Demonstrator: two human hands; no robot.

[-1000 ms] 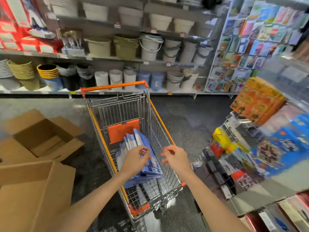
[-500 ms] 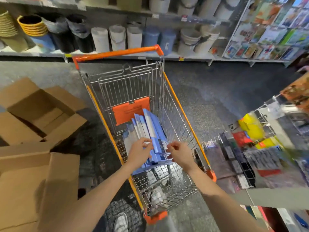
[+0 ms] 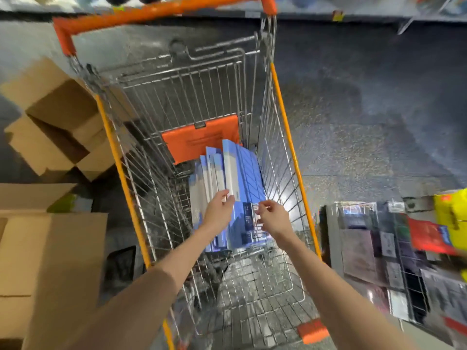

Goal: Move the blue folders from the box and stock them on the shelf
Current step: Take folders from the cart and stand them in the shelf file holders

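Note:
Several blue folders (image 3: 246, 170) with white spines stand on edge in a wire shopping cart (image 3: 285, 137) with orange trim. My left hand (image 3: 217, 213) reaches down onto the folders, its fingers curled over the tops of the white spines. To its right, my right hand (image 3: 273, 218) pinches the near edge of the rightmost folder, by its dark label (image 3: 249, 218). An open cardboard box (image 3: 58, 127) lies on the floor left of the cart.
A larger cardboard box (image 3: 50, 261) stands at the near left. A low wire rack (image 3: 404, 248) of packaged goods is on the right, blurred. The orange cart handle (image 3: 161, 8) is at the far end, with shelving beyond. Dark floor (image 3: 366, 109) spreads right of the cart.
The view has tipped down and drawn closer to the cart. Both hands have stayed on the folders, the right one closing in on the rightmost folder's edge.

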